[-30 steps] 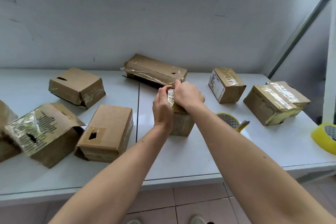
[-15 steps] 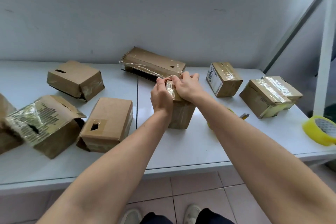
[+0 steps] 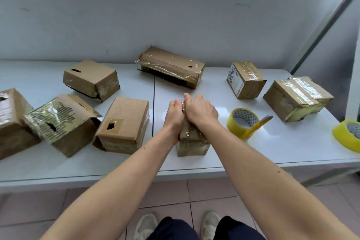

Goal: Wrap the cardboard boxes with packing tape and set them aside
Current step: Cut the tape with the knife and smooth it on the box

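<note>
Both the left hand (image 3: 174,116) and right hand (image 3: 201,110) have slid the small brown tape-wrapped cardboard box (image 3: 191,140) nearer the white table (image 3: 272,148) edge, fingers curled gripping its top, probably smoothing tape.

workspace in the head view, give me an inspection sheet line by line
surface: white table, seam down the middle
job's things: small taped box under both hands; seven more cardboard boxes around it; tape roll right of it
clutter: second tape roll at right edge
grippers: left hand and right hand press the box top, fingers curled over it
cables: nothing seen
surroundings: white wall, tiled floor, shoes below
</note>
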### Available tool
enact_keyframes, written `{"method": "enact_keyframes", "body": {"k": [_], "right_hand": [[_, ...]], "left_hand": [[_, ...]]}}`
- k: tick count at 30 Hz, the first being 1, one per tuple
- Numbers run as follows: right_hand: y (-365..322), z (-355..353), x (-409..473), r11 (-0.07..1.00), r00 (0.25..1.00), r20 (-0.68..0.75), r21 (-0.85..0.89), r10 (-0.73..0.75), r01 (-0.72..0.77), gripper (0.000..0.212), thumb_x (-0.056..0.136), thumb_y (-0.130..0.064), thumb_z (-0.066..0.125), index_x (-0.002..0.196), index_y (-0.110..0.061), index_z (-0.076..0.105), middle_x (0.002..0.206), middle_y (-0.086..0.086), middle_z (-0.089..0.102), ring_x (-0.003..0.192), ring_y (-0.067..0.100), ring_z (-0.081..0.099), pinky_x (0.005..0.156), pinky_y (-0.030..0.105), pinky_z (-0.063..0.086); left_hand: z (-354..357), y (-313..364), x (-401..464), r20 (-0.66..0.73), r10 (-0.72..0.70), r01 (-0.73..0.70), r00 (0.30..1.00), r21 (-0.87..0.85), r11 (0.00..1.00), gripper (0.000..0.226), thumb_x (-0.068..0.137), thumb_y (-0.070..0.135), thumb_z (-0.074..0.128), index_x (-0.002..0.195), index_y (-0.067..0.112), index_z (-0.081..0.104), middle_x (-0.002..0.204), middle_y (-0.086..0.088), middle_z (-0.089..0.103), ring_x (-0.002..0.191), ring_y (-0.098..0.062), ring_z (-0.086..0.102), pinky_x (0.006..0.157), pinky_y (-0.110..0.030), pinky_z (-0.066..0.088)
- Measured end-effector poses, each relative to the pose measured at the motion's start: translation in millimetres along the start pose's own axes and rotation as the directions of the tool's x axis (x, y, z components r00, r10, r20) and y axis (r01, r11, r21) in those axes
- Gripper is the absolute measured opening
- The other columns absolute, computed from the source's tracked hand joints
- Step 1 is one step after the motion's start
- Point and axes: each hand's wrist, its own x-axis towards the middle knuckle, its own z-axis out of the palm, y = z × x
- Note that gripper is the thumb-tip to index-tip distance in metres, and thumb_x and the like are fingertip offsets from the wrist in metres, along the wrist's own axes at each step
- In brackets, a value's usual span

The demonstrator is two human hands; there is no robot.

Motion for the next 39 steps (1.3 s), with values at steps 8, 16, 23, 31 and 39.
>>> {"method": "enact_keyframes", "body": {"k": [8, 16, 23, 31, 39], "right_hand": [[9, -4, -16, 0.995, 0.997, 0.071, -0.1, -0.005, 0.012, 0.061, 0.102, -0.058, 0.022, 0.146, -0.017, 0.028, 0.14, 0.016, 0.041, 0.126, 0.04, 0.048, 0.096, 0.045, 0.035], [25, -23, -36, 0.953, 0.991, 0.106, 0.299, -0.08, 0.045, 0.065, 0.098, -0.056, 0.044, 0.147, -0.016, 0.027, 0.141, 0.014, 0.046, 0.122, 0.032, 0.051, 0.101, 0.042, 0.039], [28, -68, -60, 0.957, 0.978, -0.13, 0.222, -0.162, 0.188, 0.063, 0.085, -0.075, 0.047, 0.117, -0.02, 0.05, 0.107, 0.006, 0.064, 0.106, 0.031, 0.061, 0.091, 0.041, 0.048], [0, -41, -35, 0.998, 0.999, 0.031, 0.062, 0.017, -0.019, 0.076, 0.091, -0.074, 0.036, 0.132, -0.01, 0.04, 0.132, 0.017, 0.058, 0.126, 0.035, 0.051, 0.082, 0.039, 0.032], [5, -34, -20, 0.993, 0.996, 0.085, 0.114, 0.02, -0.03, 0.075, 0.089, -0.073, 0.042, 0.131, -0.011, 0.036, 0.131, 0.017, 0.057, 0.124, 0.036, 0.052, 0.091, 0.04, 0.039]], "left_hand": [[-1, 2, 1, -0.006, -0.046, 0.046, 0.999, -0.059, 0.997, 0.019, 0.102, 0.03, 0.036, 0.095, 0.017, 0.048, 0.091, -0.006, 0.05, 0.082, -0.022, 0.051, 0.073, -0.035, 0.046], [4, 15, 5, -0.077, -0.152, 0.145, 0.985, -0.082, 0.986, 0.039, 0.1, 0.031, 0.033, 0.121, 0.005, 0.053, 0.111, -0.017, 0.063, 0.088, -0.031, 0.065, 0.074, -0.039, 0.055], [6, 54, -38, 0.08, -0.329, 0.334, 0.941, -0.048, 0.942, 0.071, 0.099, 0.066, 0.027, 0.105, 0.005, 0.063, 0.098, -0.017, 0.068, 0.088, -0.028, 0.067, 0.07, -0.036, 0.054], [0, -4, -21, -0.014, 0.047, -0.046, 0.999, 0.062, 0.997, 0.063, 0.068, 0.083, 0.03, 0.108, 0.039, 0.052, 0.128, -0.007, 0.06, 0.12, -0.027, 0.058, 0.105, -0.052, 0.046], [0, 10, -27, 0.018, 0.004, -0.003, 1.0, -0.059, 0.998, 0.048, 0.09, 0.06, 0.036, 0.122, 0.025, 0.049, 0.121, -0.014, 0.061, 0.11, -0.031, 0.063, 0.094, -0.052, 0.054]]}}
